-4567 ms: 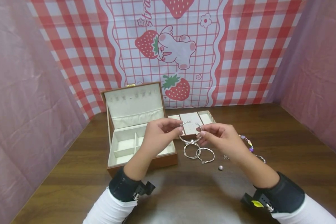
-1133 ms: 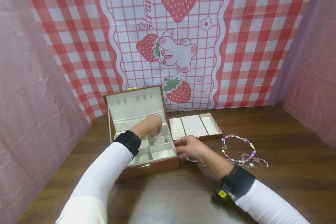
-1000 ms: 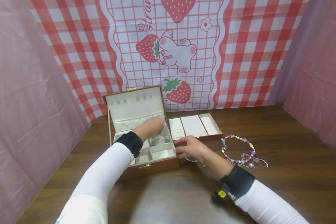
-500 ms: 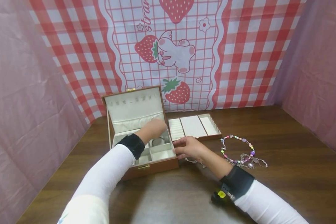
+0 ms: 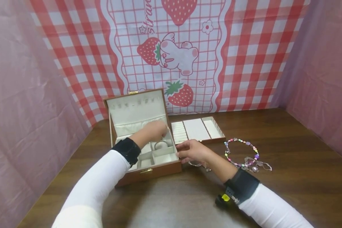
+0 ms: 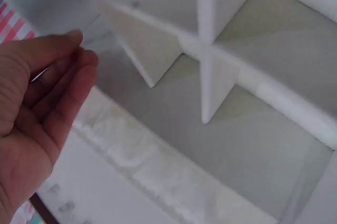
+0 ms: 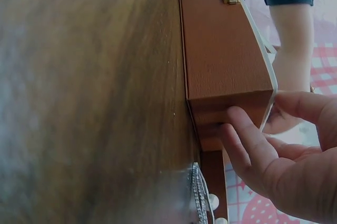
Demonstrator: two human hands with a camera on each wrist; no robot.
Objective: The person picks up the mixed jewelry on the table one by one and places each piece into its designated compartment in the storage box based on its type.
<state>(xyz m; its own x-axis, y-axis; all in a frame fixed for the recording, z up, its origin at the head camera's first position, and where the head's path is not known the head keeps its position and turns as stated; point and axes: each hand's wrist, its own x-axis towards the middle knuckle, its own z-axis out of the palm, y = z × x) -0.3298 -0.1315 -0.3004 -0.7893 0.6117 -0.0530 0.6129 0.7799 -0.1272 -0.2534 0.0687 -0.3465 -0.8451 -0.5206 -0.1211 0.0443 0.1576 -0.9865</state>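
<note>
A brown jewelry box (image 5: 162, 168) stands with its lid up and its cream compartments showing. My left hand (image 5: 156, 130) hovers over the back right compartment, where a silver bracelet (image 5: 161, 142) lies. In the left wrist view that hand's (image 6: 45, 89) fingers are loosely bent, thumb near the fingertips, with nothing visible between them. My right hand (image 5: 194, 150) is at the box's right side. Its extended fingers (image 7: 247, 129) touch the outer wall, and its thumb lies by the rim. Silver bracelets (image 5: 194, 164) lie on the table partly behind the right hand.
A divided tray (image 5: 198, 128) with ring rolls sits behind the right hand. To the right, a colorful beaded necklace (image 5: 256, 156) lies beside silver chains and a pearl bead (image 5: 254, 168). A checked strawberry cloth (image 5: 245, 63) hangs at the back of the wooden table (image 5: 288, 177).
Earlier both hands held a silver bracelet above the table; now one lies in the back right compartment. Since half a second ago my left hand has shifted slightly left; my right hand has stayed.
</note>
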